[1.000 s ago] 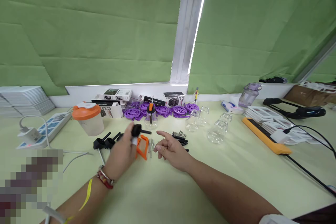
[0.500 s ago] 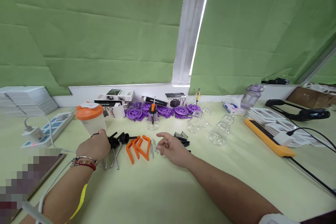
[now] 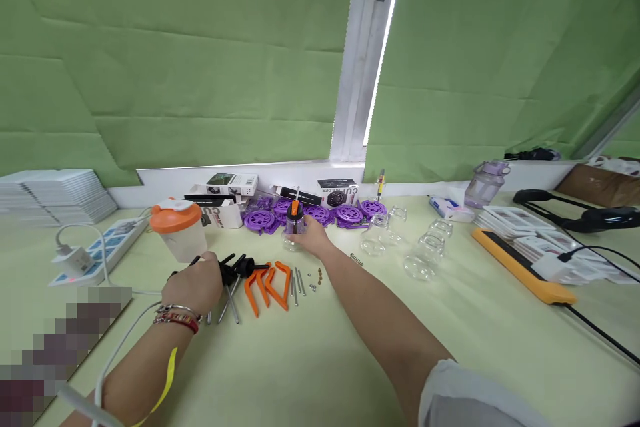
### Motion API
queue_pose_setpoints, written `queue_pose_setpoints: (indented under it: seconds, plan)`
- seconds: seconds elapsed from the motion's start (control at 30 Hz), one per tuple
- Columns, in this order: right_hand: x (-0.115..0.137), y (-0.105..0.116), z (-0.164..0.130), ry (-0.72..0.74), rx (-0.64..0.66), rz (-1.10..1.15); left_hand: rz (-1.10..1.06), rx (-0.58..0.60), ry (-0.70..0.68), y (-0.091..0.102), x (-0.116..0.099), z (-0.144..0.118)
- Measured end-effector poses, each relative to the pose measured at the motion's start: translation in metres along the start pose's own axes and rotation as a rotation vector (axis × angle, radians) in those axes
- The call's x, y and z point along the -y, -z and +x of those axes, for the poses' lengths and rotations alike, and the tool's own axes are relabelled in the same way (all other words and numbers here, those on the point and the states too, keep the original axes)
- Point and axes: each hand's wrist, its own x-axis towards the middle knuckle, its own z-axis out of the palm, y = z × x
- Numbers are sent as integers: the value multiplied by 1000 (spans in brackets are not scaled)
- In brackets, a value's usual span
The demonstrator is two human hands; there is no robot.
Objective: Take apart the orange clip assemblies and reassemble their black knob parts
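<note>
Black-headed metal rods [image 3: 229, 273] lie left of centre on the pale table [image 3: 280, 373], with the left hand [image 3: 193, 283] over them. Its fingers are largely hidden by the back of the hand; whether they pinch a rod cannot be told. The right hand [image 3: 311, 237] reaches to a small upright bottle [image 3: 295, 213] with a black and orange top, in front of the purple spoked discs [image 3: 260, 220]. Its fingers meet the bottle's right side; how far they close round it cannot be told. Orange handles [image 3: 277, 300] and metal pins [image 3: 295, 290] lie between the forearms; clear glass vessels [image 3: 420, 267] stand to the right.
</note>
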Motion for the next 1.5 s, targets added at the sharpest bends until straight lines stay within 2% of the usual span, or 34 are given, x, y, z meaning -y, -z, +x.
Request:
queue_pose_setpoints:
  seconds: [0.1, 0.2, 0.27, 0.33, 0.37, 0.43, 0.5, 0.57, 0.6, 0.63, 0.7, 0.77, 0.8, 0.9, 0.97, 1.03, 1.17, 1.23, 1.37, 1.43, 1.5]
  plan:
    - [1, -1, -1, -2, 1, -51, 33, -83, -68, 4, -11, -7]
    - [17, 14, -14, 144, -76, -171, -8, -323, -180, 4, -25, -15]
    - [34, 26, -33, 262, -112, -271, -163, -503, -289, 1, -34, -23]
    - [51, 37, -62, 336, -110, -390, -440, -571, -427, -3, -43, -34]
    - [59, 41, -80, 370, -83, -447, -600, -551, -495, -5, -48, -41]
    - [70, 45, -116, 420, 1, -546, -930, -434, -584, -7, -57, -56]
    - [73, 49, -146, 460, 116, -580, -1157, -308, -544, -7, -65, -70]
    - [66, 53, -164, 444, 199, -460, -1276, -208, -484, -5, -69, -79]
    - [60, 55, -167, 413, 270, -321, -1333, -147, -472, -4, -70, -81]
    - [52, 57, -168, 336, 341, -139, -1395, -75, -480, -4, -69, -83]
    - [34, 61, -163, 41, 415, 257, -1526, 100, -530, -4, -68, -83]
    - [18, 62, -156, -235, 395, 549, -1621, 267, -590, -6, -67, -82]
    - [12, 62, -154, -311, 380, 655, -1647, 336, -612, -8, -67, -82]
    - [2, 60, -150, -404, 351, 851, -1703, 471, -623, -14, -71, -83]
    - [0, 59, -150, -428, 337, 897, -1743, 525, -600, -18, -74, -83]
    - [-2, 59, -150, -398, 324, 892, -1782, 567, -573, -21, -75, -82]
    - [-9, 62, -146, -165, 373, 776, -1880, 613, -502, -23, -76, -77]
    - [-12, 66, -144, -24, 376, 620, -1925, 629, -453, -22, -76, -75]
    - [-13, 73, -141, 282, 266, 268, -1982, 689, -356, -18, -79, -73]
    - [-12, 73, -141, 251, 261, 291, -1998, 694, -339, -17, -79, -72]
    - [-12, 70, -140, 81, 322, 430, -2005, 681, -355, -17, -78, -72]
